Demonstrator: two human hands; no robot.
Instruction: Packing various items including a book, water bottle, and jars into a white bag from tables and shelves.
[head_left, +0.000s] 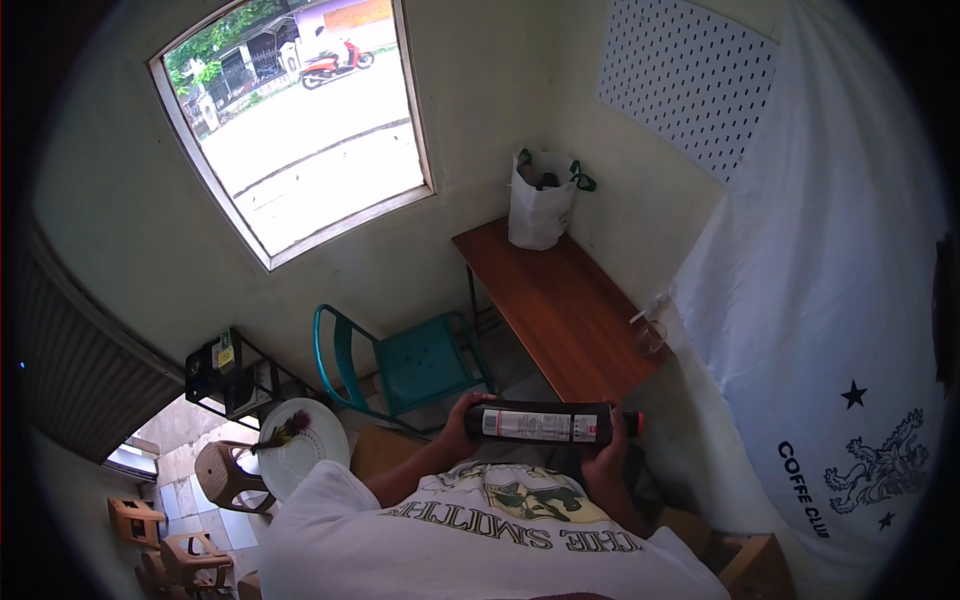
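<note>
A dark bottle (544, 423) with a red cap and a printed white label lies sideways between my hands, in front of my chest. My left hand (463, 421) grips its base end at the left. At the other end, my right hand (609, 442) holds it near the cap, with the thumb along the shoulder. The label faces up towards the camera. Beyond the bottle stands a wooden-topped table (555, 307), which the bottle does not rest on.
A white bag (538, 214) and a clear glass (651, 337) stand on the table. A teal metal chair (420, 367) is beside it. Left are a round white table (322, 442), a black rack (225, 375) and plastic stools (196, 559). A white cloth (795, 300) hangs at the right.
</note>
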